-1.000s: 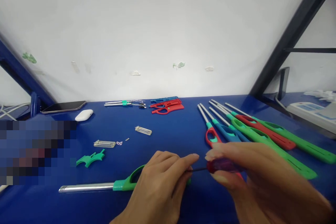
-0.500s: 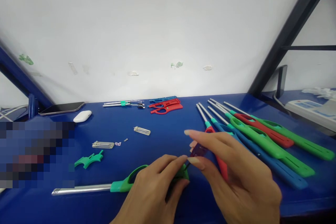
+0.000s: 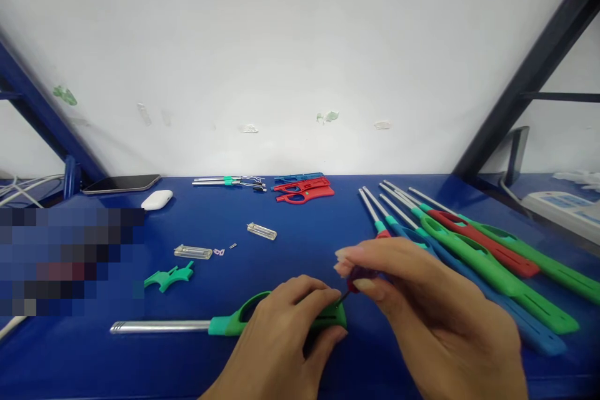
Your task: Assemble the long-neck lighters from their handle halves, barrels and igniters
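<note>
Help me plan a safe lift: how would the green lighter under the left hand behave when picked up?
The green lighter would probably stay stiff, since its metal tube is straight. That tube looks smooth and shiny, so it may be slippery. It extends well beyond the left hand, so that end might dip.

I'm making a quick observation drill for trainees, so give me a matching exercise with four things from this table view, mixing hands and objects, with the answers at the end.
Column one:
1. Left hand
2. Right hand
3. White case
4. Red handle shells

Column two:
A. Pinching a small screwdriver
B. Lying near the wall
C. Holding the green-handled lighter
D. Just in front of the dark phone

Right pairs: 1-C, 2-A, 3-D, 4-B.
</note>
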The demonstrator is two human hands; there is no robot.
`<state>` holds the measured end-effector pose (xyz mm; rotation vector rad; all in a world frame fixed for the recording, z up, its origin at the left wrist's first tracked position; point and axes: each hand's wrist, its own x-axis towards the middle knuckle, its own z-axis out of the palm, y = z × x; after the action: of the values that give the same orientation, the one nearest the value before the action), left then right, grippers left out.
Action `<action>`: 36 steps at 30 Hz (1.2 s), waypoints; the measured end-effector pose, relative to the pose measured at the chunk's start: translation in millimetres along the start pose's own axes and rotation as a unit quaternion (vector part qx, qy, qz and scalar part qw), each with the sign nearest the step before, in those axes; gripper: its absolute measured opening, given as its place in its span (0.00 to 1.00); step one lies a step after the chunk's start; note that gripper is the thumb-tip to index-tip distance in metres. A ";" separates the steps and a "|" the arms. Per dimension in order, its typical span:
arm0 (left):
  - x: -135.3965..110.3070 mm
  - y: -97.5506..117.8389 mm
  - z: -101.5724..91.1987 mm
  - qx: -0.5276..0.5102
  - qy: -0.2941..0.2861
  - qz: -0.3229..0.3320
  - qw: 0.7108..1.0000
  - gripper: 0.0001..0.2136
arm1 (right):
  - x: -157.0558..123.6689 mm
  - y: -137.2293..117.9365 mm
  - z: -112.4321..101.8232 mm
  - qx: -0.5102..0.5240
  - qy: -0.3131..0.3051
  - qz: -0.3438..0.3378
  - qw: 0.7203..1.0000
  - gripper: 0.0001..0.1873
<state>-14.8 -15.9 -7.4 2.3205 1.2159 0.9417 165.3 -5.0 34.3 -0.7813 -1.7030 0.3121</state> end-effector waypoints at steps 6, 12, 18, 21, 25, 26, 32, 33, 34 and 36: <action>1.4 3.5 -1.7 -0.026 -0.002 -0.025 0.999 0.15 | 2.2 -0.1 4.3 0.004 -0.031 -0.023 0.999 0.18; -0.3 2.5 0.4 -0.030 -0.010 -0.022 0.999 0.13 | 0.4 0.2 4.9 0.006 0.019 -0.033 0.999 0.16; 1.2 3.1 0.4 -0.021 -0.029 -0.040 0.999 0.16 | 2.5 -0.3 3.4 0.041 0.009 0.009 0.999 0.13; 1.8 3.1 -0.2 -0.011 -0.040 -0.052 0.998 0.17 | 3.6 0.7 3.4 0.028 0.026 0.007 0.999 0.12; 2.0 2.3 0.1 -0.010 -0.044 -0.049 0.998 0.16 | 3.4 0.6 2.5 0.056 0.013 0.039 0.998 0.11; 2.0 2.2 0.4 -0.009 -0.044 -0.048 0.998 0.16 | 3.0 0.4 2.0 0.058 0.028 0.035 0.997 0.12; 2.1 -3.0 3.7 0.015 -0.031 -0.028 0.999 0.18 | 2.5 0.5 -0.1 0.017 -0.014 0.027 0.999 0.13; 1.7 -5.3 5.0 0.017 -0.029 -0.020 0.999 0.19 | 2.6 0.8 0.3 0.030 -0.012 0.028 0.999 0.13; 1.2 -7.8 6.5 0.019 -0.031 -0.013 0.999 0.19 | 2.6 1.1 0.9 0.041 0.006 0.024 0.999 0.13; 0.0 -13.2 10.1 0.021 -0.028 -0.001 0.999 0.21 | 2.8 1.4 1.8 0.043 0.041 0.016 0.998 0.12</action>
<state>-15.5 -8.5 -22.2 2.3610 1.2269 0.8510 163.8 -1.8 35.1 -0.7489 -1.5912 0.3696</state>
